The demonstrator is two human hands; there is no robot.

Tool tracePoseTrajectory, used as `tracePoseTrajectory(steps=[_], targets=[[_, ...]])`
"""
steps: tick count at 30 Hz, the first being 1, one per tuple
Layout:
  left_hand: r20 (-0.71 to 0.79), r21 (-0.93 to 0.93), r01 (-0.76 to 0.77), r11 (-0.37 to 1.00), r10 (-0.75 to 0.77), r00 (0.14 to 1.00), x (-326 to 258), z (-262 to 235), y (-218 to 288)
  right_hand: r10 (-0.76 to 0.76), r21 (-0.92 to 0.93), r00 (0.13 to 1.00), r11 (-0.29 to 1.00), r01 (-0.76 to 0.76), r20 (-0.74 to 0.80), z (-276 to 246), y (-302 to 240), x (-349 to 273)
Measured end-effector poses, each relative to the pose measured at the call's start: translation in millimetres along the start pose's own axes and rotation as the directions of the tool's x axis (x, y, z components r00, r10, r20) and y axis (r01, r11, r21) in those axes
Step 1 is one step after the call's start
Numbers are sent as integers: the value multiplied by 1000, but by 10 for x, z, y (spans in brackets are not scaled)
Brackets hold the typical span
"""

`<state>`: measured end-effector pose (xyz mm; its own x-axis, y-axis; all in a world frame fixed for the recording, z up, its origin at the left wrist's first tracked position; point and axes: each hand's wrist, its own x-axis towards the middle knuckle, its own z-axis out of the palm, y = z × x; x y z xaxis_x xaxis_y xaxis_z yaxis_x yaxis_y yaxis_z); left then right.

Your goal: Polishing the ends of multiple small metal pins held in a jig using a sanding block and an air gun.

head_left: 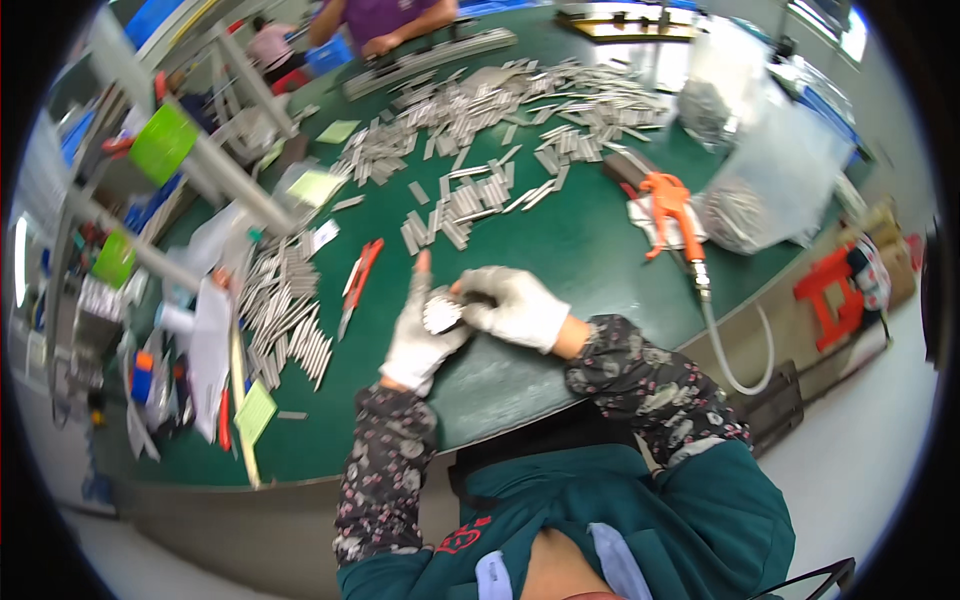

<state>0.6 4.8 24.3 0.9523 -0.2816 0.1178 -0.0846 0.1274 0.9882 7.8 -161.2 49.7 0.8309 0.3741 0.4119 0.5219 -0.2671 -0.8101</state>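
Observation:
Both my hands wear white gloves with bare fingertips and meet over the near side of the green table. My left hand (pixel 415 340) is closed around a small bundle of grey metal strips (pixel 441 314), its ends facing up; one finger points away from me. From the right, my right hand (pixel 522 308) pinches at the bundle's side with bent fingers. How many strips it has cannot be made out. An orange utility knife (pixel 362 280) lies left of my hands. Beyond them is a loose group of metal strips (pixel 465 205).
A large heap of strips (pixel 480 105) covers the far table, with another pile (pixel 285 310) at left. On the right are an orange air gun (pixel 672 210) with a hose (pixel 725 375) and clear plastic bags (pixel 775 185). A person in purple (pixel 385 20) works across the table.

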Motion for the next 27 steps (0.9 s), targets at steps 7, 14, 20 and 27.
tracePoseTrajectory(steps=[7, 14, 20, 27], targets=[[-29, 161, -4, 987, 9, 1000, -55, -34, 0, -117, -429, 992, 899, 84, -50, -792, -162, -40], [-1, 143, -37, 989, 38, 999, -33, -43, -40, 273, -869, 895, 260, -421, -352, -1690, 276, -30], [11, 294, -123, 948, 125, 992, -2, -96, -64, 539, -915, 759, -60, -398, -365, -1535, 440, 140], [-10, 317, -45, 947, 51, 999, 0, -100, -92, 472, -802, 757, 157, -576, -451, -1588, 326, 189]])
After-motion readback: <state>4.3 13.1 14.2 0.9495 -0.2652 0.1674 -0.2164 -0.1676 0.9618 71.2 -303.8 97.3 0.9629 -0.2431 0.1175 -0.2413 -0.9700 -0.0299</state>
